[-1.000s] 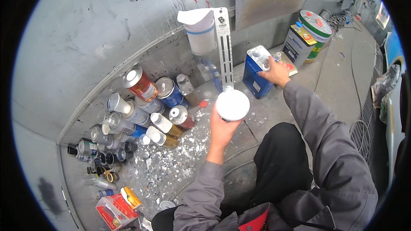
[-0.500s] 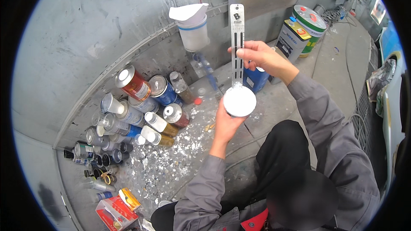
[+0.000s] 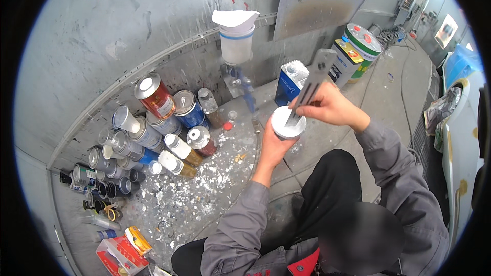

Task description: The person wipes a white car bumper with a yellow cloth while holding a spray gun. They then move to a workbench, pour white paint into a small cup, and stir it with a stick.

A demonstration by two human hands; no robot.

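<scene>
My left hand is wrapped round a small cup of white paint, held up above the floor. In my right hand is a flat metal mixing stick with slots along it, pinched between thumb and fingers. The stick leans to the upper right, its lower end down in the cup at the white paint. Its upper part is smeared by motion. Behind the cup stands a blue rectangular can with a silvery top.
Paint cans, bottles and cups crowd the floor at left, by paint-spattered ground. A white paper strainer sits in a container against the wall. Large cans stand at the far right. A red box lies lower left.
The mixing stick has gone from upright to tilted right, its lower end now inside the cup. My right hand has come lower and closer to the cup.
</scene>
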